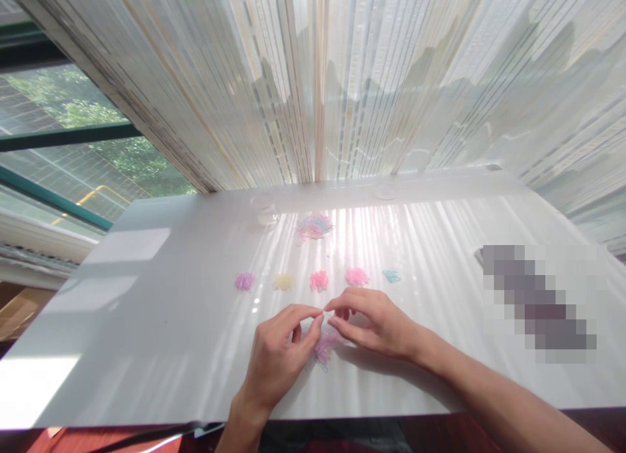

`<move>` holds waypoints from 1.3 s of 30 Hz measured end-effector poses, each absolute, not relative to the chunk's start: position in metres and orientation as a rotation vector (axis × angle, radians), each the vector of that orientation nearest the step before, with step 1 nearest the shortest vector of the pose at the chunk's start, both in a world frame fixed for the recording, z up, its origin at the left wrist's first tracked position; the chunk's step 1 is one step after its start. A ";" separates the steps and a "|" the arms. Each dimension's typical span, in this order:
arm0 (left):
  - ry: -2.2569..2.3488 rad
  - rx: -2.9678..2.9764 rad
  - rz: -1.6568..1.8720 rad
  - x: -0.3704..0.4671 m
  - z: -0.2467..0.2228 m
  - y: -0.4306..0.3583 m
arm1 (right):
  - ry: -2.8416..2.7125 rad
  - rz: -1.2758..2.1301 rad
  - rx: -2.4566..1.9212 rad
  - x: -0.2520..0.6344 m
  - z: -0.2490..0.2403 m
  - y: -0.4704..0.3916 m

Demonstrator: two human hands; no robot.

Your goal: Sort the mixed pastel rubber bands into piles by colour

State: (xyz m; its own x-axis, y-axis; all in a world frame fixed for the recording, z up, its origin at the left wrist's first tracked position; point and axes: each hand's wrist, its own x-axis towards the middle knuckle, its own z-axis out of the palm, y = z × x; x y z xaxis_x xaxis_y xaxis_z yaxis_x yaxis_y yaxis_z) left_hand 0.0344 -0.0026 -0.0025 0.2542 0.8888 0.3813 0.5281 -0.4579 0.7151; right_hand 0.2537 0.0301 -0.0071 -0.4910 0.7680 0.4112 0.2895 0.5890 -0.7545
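My left hand [283,345] is closed in a pinch, thumb against forefinger. Facing it, my right hand [376,319] has its thumb and forefinger drawn close together, and the fingertips of both hands almost meet. Something small and pale may be between them, too small to name. Right below the fingertips lies a loose pile of thin, translucent pastel pieces [323,352], partly hidden by my hands. Beyond my hands is a row of small sorted piles: purple [244,282], yellow [283,281], red-pink [319,281], pink [357,277] and blue [391,276].
A larger mixed pile [314,227] lies farther back on the white table [171,296]. Near it stands a clear container [267,215], with a clear round lid-like disc [384,192] to the right. A blurred-out dark object [538,303] is at the right. A striped curtain [317,81] hangs behind.
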 end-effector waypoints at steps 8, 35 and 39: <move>1.279 2.068 1.096 0.035 0.001 -0.003 | -2.081 0.745 -0.840 0.252 -0.008 0.031; 1.311 2.051 1.045 0.030 0.007 -0.002 | -2.059 0.742 -0.851 0.252 -0.006 0.030; 1.309 2.020 1.011 0.028 0.004 -0.001 | -2.070 0.745 -0.848 0.253 -0.006 0.030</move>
